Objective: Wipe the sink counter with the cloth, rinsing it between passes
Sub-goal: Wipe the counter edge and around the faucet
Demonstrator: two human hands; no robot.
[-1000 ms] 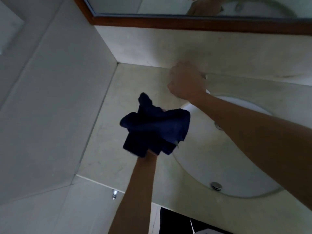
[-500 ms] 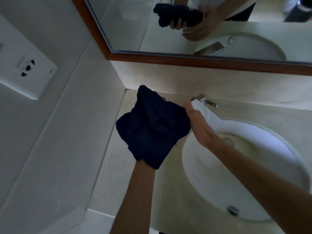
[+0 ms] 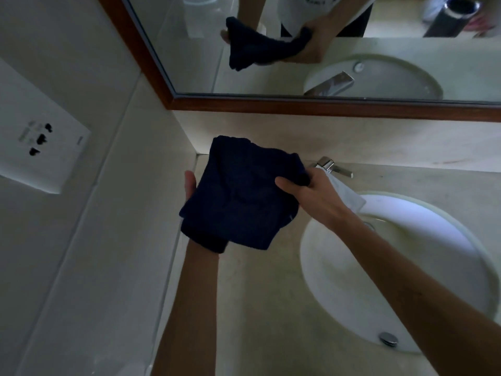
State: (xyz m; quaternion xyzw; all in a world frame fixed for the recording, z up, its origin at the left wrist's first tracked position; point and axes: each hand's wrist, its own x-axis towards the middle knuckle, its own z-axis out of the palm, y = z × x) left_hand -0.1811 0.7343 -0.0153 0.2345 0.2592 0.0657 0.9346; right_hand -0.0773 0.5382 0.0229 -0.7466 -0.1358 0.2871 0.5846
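Above the beige sink counter [image 3: 260, 308], left of the basin [image 3: 423, 240], our left hand [image 3: 190, 185] lies flat under the navy cloth [image 3: 238, 196]; our right hand [image 3: 311, 196] pinches its edge.

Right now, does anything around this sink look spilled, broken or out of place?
Nothing stands out. The dark cloth is held above the counter, draped over the left hand and pinched by the right hand. The basin and tap look intact, with no spill visible.
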